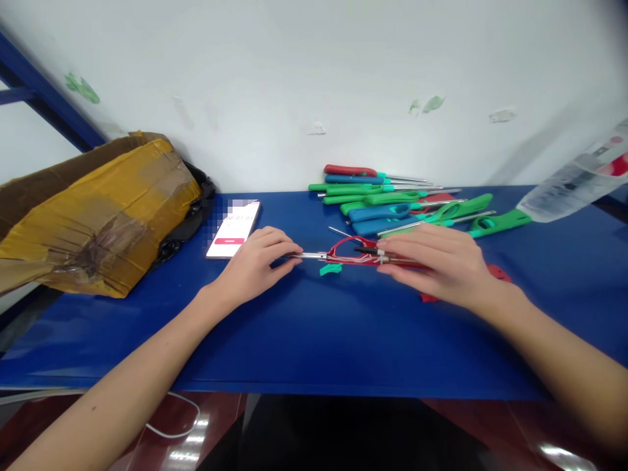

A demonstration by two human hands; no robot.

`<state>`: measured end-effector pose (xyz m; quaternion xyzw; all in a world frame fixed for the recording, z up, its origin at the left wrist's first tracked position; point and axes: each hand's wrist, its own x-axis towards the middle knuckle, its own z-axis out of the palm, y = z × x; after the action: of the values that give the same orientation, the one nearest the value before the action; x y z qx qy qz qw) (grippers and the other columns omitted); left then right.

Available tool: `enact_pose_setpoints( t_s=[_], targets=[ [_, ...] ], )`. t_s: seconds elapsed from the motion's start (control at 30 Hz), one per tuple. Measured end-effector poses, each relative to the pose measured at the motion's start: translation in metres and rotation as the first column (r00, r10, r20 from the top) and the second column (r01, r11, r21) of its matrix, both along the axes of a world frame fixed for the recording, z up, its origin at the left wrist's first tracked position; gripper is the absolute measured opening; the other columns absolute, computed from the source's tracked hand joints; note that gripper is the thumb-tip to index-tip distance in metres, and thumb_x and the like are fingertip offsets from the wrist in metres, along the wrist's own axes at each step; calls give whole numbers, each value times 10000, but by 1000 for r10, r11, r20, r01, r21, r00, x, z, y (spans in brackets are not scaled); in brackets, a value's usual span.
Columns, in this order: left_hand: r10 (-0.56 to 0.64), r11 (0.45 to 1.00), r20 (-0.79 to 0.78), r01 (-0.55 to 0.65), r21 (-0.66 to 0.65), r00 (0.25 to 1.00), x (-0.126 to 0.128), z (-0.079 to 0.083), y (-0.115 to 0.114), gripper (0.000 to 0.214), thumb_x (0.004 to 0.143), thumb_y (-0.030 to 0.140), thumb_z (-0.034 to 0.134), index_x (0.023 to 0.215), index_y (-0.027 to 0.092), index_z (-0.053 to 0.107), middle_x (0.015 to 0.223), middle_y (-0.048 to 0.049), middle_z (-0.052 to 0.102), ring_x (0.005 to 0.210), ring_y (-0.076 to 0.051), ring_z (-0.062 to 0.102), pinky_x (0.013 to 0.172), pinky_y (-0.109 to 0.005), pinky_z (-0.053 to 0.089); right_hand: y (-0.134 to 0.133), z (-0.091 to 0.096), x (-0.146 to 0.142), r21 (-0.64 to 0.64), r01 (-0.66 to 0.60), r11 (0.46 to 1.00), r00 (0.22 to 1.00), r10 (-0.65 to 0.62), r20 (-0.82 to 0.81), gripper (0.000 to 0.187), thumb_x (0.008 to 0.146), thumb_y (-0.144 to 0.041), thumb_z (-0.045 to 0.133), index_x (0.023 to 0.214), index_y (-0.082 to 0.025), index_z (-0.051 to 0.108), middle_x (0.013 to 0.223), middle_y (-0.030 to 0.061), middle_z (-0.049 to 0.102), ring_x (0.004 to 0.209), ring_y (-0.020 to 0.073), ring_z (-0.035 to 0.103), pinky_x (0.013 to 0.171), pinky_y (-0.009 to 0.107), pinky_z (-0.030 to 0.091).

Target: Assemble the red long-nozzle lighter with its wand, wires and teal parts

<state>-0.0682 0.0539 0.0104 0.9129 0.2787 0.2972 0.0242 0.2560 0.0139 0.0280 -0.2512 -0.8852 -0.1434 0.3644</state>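
An opened red gas lighter (342,242) lies across the middle of the blue table, its thin wires and inner parts showing. My left hand (252,265) pinches the end of its metal tube (314,256) between thumb and fingers. Closed around the handle end is my right hand (439,261), holding the lighter with its dark and metallic inner parts between the fingertips. Just below the lighter is a small teal trigger piece (330,269). A red plastic piece (499,273) shows partly from behind my right wrist, and another red bit (428,297) lies under the hand.
Several green, blue and red gas lighters (377,197) are piled near the wall. A phone (233,229) lies left of centre. A taped cardboard package (103,216) with black plastic occupies the left side. At right leans a clear plastic bottle (569,186). The table's front edge (314,387) runs below.
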Motion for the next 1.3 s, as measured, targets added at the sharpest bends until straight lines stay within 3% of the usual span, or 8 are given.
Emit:
enact_pose_setpoints(
  t_s=[0.5, 0.83, 1.03, 1.3],
  targets=[
    [-8, 988, -158, -17, -153, 987, -1, -3, -2, 208, 974, 256, 529, 1047, 157, 697, 971, -78, 685, 917, -208, 602, 822, -357, 505, 14, -25, -2, -268, 151, 952, 988, -140, 61, 303, 932, -345, 624, 1156, -144, 659, 940, 103, 723, 848, 232, 636, 776, 365, 503],
    [5, 979, -178, -41, -198, 984, 3, -6, -7, 254, 986, 252, 496, 1147, 166, 673, 1060, -93, 647, 994, -224, 573, 890, -394, 518, 8, -31, -13, -236, 176, 956, 979, -145, 143, 325, 950, -374, 580, 1123, -129, 706, 951, 144, 713, 924, 258, 642, 819, 386, 531],
    [-10, 977, -169, -26, -210, 986, 7, -7, -10, 255, 990, 264, 493, 1132, 170, 682, 1058, -95, 640, 1010, -223, 572, 901, -398, 520, 8, -35, -18, -285, 184, 941, 972, -132, 192, 365, 945, -377, 585, 1182, -119, 688, 1039, 168, 707, 1012, 276, 635, 861, 406, 541],
    [0, 972, -148, -35, -231, 989, 7, -6, -11, 247, 971, 269, 523, 1131, 167, 681, 1067, -100, 642, 1022, -229, 578, 899, -399, 527, 10, -22, -4, -347, 170, 922, 969, -93, 230, 389, 904, -420, 637, 1179, -148, 674, 1207, 134, 668, 1175, 300, 564, 990, 454, 507]
  ],
)
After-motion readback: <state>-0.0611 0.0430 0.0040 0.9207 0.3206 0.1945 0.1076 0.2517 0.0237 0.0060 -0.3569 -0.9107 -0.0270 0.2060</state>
